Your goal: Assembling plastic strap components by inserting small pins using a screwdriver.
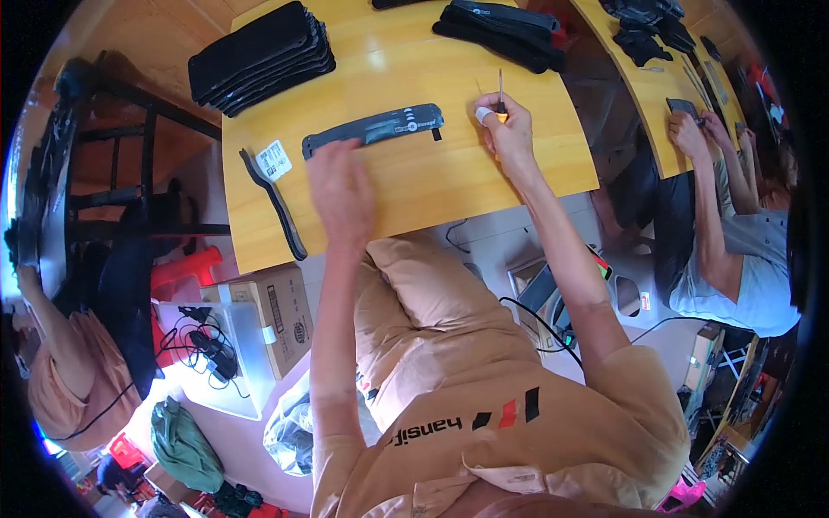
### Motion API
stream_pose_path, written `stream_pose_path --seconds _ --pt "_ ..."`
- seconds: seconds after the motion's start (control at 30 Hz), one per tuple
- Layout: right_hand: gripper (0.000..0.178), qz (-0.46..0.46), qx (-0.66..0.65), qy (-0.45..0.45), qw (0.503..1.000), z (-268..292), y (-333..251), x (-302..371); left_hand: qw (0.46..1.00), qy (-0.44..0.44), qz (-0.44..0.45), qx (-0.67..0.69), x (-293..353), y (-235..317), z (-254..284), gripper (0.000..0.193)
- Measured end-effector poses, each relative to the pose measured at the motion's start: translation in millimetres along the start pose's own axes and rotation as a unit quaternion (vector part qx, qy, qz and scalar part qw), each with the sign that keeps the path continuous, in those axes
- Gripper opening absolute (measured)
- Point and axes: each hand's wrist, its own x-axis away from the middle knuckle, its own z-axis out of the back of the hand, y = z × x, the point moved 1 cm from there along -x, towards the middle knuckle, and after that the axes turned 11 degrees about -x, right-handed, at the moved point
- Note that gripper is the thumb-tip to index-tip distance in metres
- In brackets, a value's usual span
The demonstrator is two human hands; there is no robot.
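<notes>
A dark grey flat fabric piece (373, 129) with white print lies crosswise on the yellow table in front of me. My left hand (342, 192) is over its left end, smeared by motion; whether it touches the piece or grips anything cannot be told. Beyond the piece's right end, my right hand (508, 136) is closed around a thin tool (501, 107) with an orange and black handle. Its narrow metal shaft points away from me, so it looks like a screwdriver. Something white wraps one finger of this hand. A small black tab (437, 135) hangs off the piece's right end.
A tall stack of black fabric pieces (259, 60) stands at the far left; another pile (501, 34) lies far right. A narrow dark strip (278, 207) and a white label (273, 161) lie at the table's left edge. A co-worker's hands (691, 131) hold a dark piece at the right-hand table.
</notes>
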Motion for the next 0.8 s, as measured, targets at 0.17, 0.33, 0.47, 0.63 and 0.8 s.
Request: stream_pose_path --seconds 0.17,0.33,0.47,0.63,0.8 --pt "0.002 0.020 -0.036 0.000 0.999 3 6 -2 0.990 -0.107 -0.056 -0.080 -3 38 -21 0.043" --pt "0.003 0.031 -0.060 -0.005 0.998 1 5 2 0.977 -0.137 -0.073 -0.148 -1 42 -31 0.055" --pt "0.003 0.043 -0.049 0.000 0.998 2 4 4 0.973 -0.159 -0.069 -0.154 -3 44 -28 0.055" --pt "0.003 0.050 -0.045 0.003 0.998 -2 9 7 0.983 -0.138 -0.064 -0.098 4 46 -9 0.051" --pt "0.004 0.062 -0.030 0.014 0.998 6 13 6 0.999 -0.023 0.034 0.021 68 39 74 0.030"
